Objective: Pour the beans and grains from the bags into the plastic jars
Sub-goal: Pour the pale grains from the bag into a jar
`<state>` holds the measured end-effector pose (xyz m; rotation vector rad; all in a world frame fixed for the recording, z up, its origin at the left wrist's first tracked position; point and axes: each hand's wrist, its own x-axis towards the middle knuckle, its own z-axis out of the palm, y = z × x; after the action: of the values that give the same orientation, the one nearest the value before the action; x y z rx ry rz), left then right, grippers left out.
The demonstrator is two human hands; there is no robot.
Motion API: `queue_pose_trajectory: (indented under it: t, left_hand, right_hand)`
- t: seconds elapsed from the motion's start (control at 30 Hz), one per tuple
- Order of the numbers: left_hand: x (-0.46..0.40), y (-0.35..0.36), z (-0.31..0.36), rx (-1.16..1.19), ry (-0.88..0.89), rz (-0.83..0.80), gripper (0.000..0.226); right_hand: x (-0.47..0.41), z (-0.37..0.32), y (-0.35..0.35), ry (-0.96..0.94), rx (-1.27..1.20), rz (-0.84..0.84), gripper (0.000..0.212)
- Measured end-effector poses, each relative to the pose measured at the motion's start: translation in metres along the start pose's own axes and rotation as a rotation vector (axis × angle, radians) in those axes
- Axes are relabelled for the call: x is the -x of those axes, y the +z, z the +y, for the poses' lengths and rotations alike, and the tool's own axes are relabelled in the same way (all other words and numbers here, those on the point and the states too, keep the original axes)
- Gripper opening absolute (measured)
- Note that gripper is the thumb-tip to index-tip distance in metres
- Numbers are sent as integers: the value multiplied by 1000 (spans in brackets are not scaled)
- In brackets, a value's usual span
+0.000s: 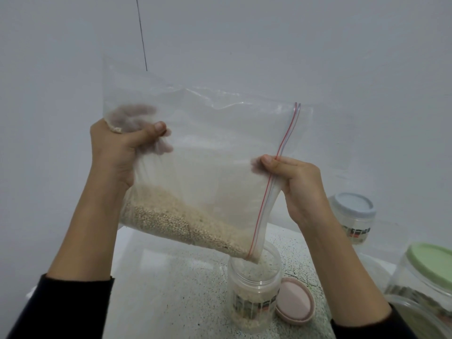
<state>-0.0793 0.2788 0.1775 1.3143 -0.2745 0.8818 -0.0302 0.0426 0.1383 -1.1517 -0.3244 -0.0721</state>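
Observation:
A clear zip bag (208,148) of pale grain (176,223) hangs tilted in the air, its red-striped mouth corner dipping into an open plastic jar (254,292) on the counter. Grain lies in the bag's low side and some sits in the jar's bottom. My left hand (119,152) grips the bag's bunched bottom corner at the upper left. My right hand (296,184) pinches the zip edge just above the jar. The jar's pink lid (294,299) lies beside it on the right.
A speckled counter (171,289) runs under the jar against a plain white wall. At the right stand a jar with a blue-grey lid (352,216), a larger jar with a green lid (425,275), and part of another container at the frame's corner.

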Motion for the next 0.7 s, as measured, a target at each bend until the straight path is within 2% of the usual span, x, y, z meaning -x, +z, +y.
queue_pose_trajectory:
  t: [0.7]
  left_hand:
    - [-1, 4, 3, -13, 15, -12, 22]
  right_hand:
    - [2, 2, -5, -20, 6, -17, 26]
